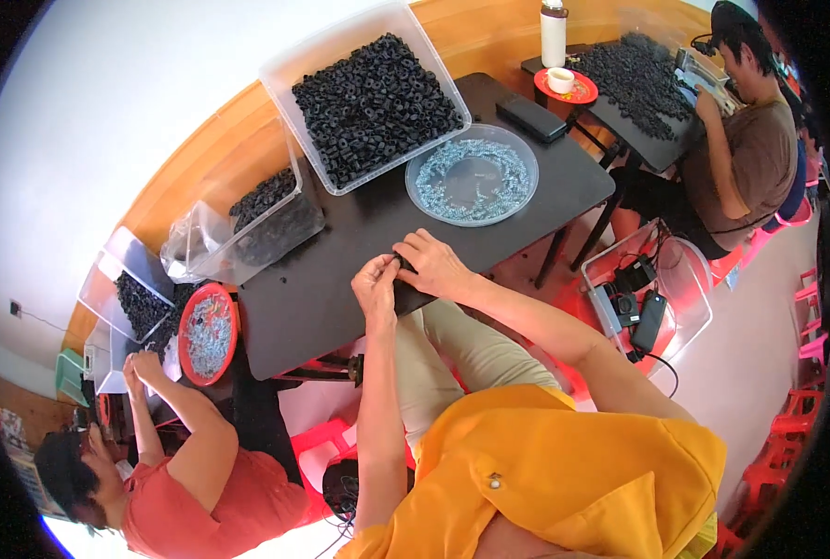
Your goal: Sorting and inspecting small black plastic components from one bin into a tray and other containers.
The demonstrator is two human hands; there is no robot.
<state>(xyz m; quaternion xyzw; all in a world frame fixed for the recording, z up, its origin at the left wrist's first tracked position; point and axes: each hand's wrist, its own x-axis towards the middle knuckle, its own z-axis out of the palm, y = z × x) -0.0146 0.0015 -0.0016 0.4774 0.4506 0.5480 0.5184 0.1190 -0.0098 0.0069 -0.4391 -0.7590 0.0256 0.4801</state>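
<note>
Pinching a small black ring [402, 264] between them, the left hand [376, 287] and right hand [436, 264] meet, fingers closed on it, at the near edge of the black table [331, 279]. Farther back on that table sit a clear tub of black rings [374, 93] and a round clear dish of silver screws [472, 174]. Beyond the table, a wooden strip meets a white wall. Co-workers sit at either end of the table.
</note>
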